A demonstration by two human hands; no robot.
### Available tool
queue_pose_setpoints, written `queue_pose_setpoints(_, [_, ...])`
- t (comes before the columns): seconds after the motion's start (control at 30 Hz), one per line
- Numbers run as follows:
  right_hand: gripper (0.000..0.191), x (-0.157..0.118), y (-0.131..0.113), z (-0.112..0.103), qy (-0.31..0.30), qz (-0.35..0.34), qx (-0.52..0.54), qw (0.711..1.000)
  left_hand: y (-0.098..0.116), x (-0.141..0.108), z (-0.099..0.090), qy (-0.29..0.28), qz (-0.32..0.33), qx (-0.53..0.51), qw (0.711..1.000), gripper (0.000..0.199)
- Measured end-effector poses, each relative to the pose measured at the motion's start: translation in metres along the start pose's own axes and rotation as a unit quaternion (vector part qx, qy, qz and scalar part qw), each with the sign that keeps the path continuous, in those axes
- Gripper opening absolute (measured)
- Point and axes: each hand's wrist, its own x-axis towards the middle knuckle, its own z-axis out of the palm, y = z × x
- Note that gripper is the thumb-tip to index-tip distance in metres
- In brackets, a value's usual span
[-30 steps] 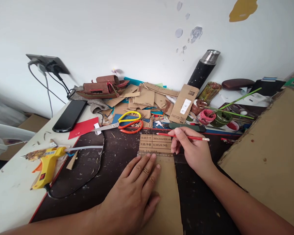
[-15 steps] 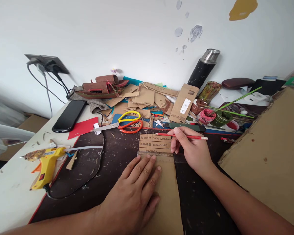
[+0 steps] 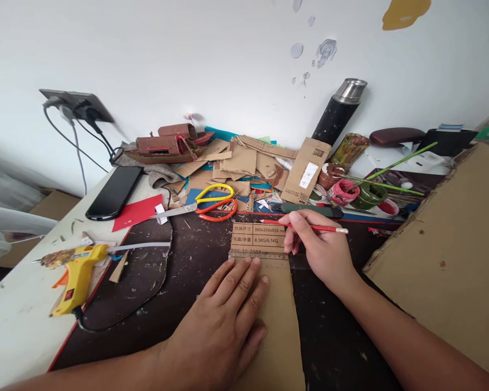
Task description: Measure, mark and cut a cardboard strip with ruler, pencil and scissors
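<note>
A strip of brown cardboard (image 3: 283,320) with printed text at its far end lies on the dark mat. Across it rests a clear ruler (image 3: 275,256), just below the print. My left hand (image 3: 228,315) lies flat on the cardboard, fingers stretched out, with the fingertips at the ruler's near edge. Between the thumb and fingers of my right hand (image 3: 315,244) is a red pencil (image 3: 326,228). It is held nearly level above the printed end, its tip pointing left. The right hand's lower fingers are curled beside the cardboard's right edge.
Left on the mat's edge lies a yellow glue gun (image 3: 75,277), its cord looping over the mat. Scissors (image 3: 215,203), cardboard scraps (image 3: 244,157), a model boat (image 3: 167,146) and paint jars (image 3: 344,193) line the back. A large cardboard sheet (image 3: 444,260) stands at right.
</note>
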Motion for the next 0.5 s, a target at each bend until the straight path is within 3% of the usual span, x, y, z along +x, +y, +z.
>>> queue_pose_setpoints(0.5, [0.047, -0.0002, 0.002, -0.0001, -0.01, -0.006, -0.006, 1.0, -0.0021, 0.0038, -0.0035, 0.016, -0.013, -0.029, 0.999, 0.052])
